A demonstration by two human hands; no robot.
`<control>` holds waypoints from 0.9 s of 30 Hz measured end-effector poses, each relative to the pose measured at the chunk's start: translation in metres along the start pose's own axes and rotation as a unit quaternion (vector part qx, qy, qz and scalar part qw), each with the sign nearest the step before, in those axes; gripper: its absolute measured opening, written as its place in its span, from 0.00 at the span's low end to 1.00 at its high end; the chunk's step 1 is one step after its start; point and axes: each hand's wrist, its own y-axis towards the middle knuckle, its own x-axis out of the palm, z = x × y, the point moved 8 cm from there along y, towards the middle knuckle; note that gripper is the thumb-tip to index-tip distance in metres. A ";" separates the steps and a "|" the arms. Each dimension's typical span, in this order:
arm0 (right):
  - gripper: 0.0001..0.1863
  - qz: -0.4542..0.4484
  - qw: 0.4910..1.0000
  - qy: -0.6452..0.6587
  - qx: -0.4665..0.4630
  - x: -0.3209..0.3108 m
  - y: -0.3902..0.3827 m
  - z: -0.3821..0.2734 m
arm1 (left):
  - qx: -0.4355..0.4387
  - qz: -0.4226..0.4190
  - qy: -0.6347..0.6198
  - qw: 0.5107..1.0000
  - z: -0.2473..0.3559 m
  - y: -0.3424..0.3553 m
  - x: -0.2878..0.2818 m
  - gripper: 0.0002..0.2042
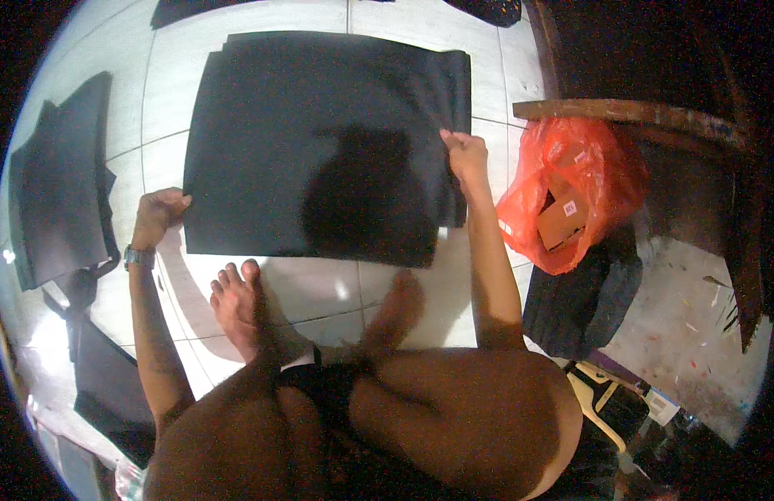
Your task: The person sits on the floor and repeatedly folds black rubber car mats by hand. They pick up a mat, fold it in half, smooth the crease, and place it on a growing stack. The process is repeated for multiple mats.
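Note:
A large folded black sheet (262,142), smooth like cloth or thin plastic, lies spread on the white tiled floor in front of my feet. Its layers are slightly offset at the upper left corner and along the right side. My left hand (161,213), with a watch on the wrist, pinches the sheet's left edge near the lower corner. At the right edge, my right hand (468,159) grips a fold between thumb and fingers, and creases run up from there. Shadow darkens the middle of the sheet.
On the far left lie more folded black sheets (65,192) and a dark piece (111,384). An orange plastic bag (604,167) holding brown cardboard stands right, beneath a wooden board edge (629,110). Black material (579,301) and a cream hanger-like piece (600,409) lie lower right.

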 end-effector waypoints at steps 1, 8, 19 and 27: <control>0.26 -0.004 1.000 0.000 -0.001 0.001 -0.001 0.000 | 0.018 -0.005 -0.035 0.999 0.001 0.000 0.002 0.06; 0.24 -0.049 0.998 0.014 0.037 0.002 0.027 -0.010 | 0.040 -0.012 0.022 0.999 0.004 0.000 0.000 0.06; 0.20 0.009 0.999 -0.026 -0.017 -0.002 0.064 -0.037 | 0.007 -0.020 0.015 1.000 -0.008 0.004 -0.004 0.08; 0.18 0.064 0.997 0.003 -0.035 0.000 0.102 -0.051 | -0.033 -0.002 0.100 0.994 -0.006 0.006 -0.006 0.09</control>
